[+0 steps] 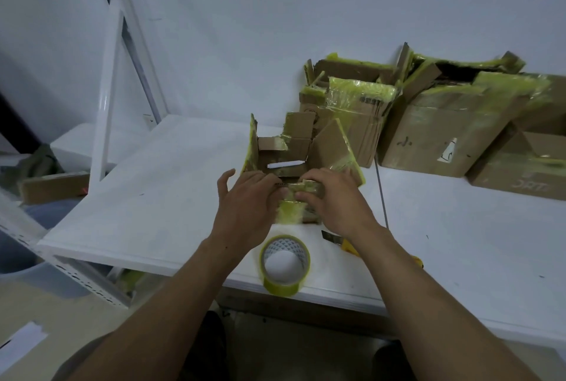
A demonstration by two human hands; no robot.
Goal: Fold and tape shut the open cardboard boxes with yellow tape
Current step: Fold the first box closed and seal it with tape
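A small open cardboard box (294,151) with torn yellow-taped flaps stands in the middle of the white table (171,184). My left hand (245,206) and my right hand (333,200) both hold its near flap (289,210), which carries yellow tape; their fingers curl over the flap's top edge. The left, far and right flaps stand up. A roll of yellow tape (284,264) stands on its side near the table's front edge, just below my hands.
A yellow-handled box cutter (340,241) lies right of the roll, partly under my right wrist. Several bigger taped boxes (435,129) crowd the back right. A white metal shelf frame (107,99) rises at the left, cardboard scraps (52,186) behind it.
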